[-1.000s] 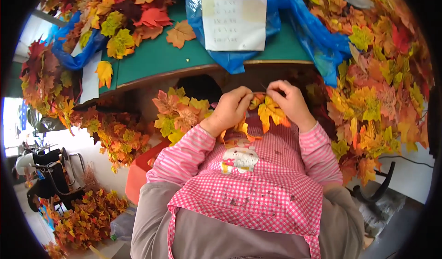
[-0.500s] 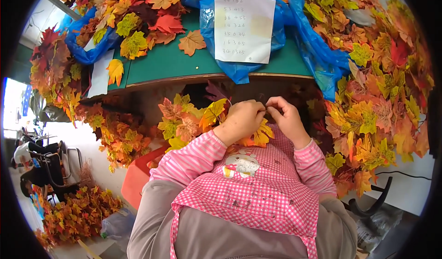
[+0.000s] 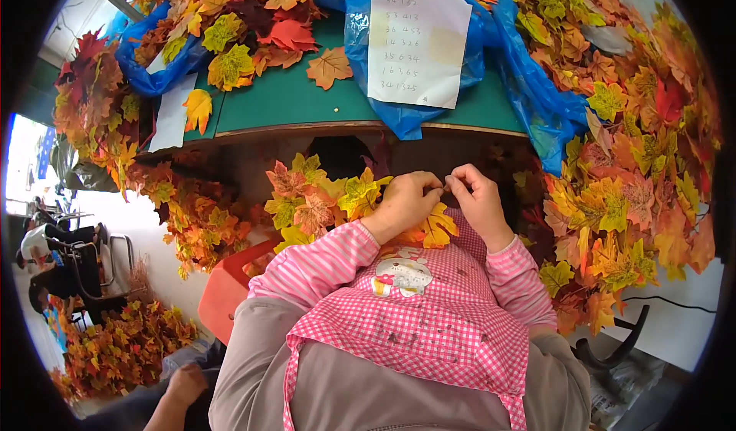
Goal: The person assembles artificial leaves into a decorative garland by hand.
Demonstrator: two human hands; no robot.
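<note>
Before the green table (image 3: 276, 110), left hand (image 3: 406, 202) and right hand (image 3: 483, 205) pinch narrowly, contents unclear, a yellow-orange leaf (image 3: 439, 228) just below the left fingers (image 3: 425, 179).

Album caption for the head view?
Left hand and right hand close together before a pink checked apron, amid colourful leaves.

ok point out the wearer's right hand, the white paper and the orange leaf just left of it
Right hand (image 3: 483, 207): head view, back of the hand
White paper (image 3: 418, 51): head view, middle of the sheet
Orange leaf (image 3: 330, 67): head view, middle of the leaf
</note>
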